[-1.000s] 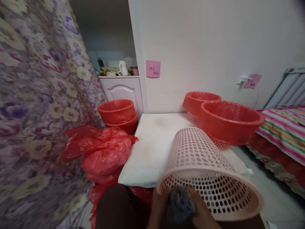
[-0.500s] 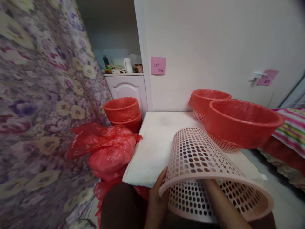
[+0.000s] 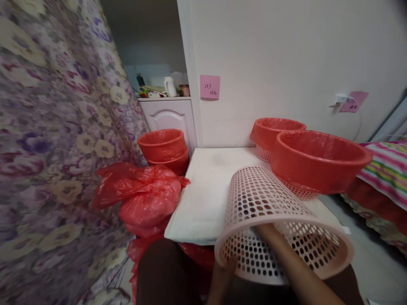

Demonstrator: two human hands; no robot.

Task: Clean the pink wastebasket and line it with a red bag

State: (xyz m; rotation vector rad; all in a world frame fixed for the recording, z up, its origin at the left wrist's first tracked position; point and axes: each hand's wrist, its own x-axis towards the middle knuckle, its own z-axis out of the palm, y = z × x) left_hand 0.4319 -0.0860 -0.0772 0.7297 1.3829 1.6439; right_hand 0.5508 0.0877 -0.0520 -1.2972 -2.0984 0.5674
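A white wall [image 3: 286, 55] backs a low white table [image 3: 206, 190], and everything else here is easiest placed against that table. On its far right corner stand two pink baskets already lined with red bags [image 3: 313, 159], the nearer one overhanging the table's right edge. Off the table's left side lies a heap of red plastic bags [image 3: 143, 195], with a stack of red-lined baskets [image 3: 163, 146] on the floor behind the heap, at the foot of a white cabinet [image 3: 168, 116]. A floral curtain [image 3: 47, 127] hangs further left; a striped bedspread [image 3: 386, 169] shows to the table's right.

At the table's near edge, an unlined pink mesh basket [image 3: 270, 212] lies tipped on its side, its open mouth turned toward the camera and its base resting on the tabletop. The left hand [image 3: 227, 271] is curled around the lower left of the rim, fingers pressed against the mesh. The right hand itself is hidden: the right forearm [image 3: 292, 267] goes in through the mouth and the hand is lost deep inside, so whether it is spread or closed on anything I cannot tell.

The likely trouble is the basket's poor support. Only its base sits on the table, and one hand steadies the rim; a push from inside could roll it off the near edge or shove it back into the overhanging lined basket and tip that to the floor.
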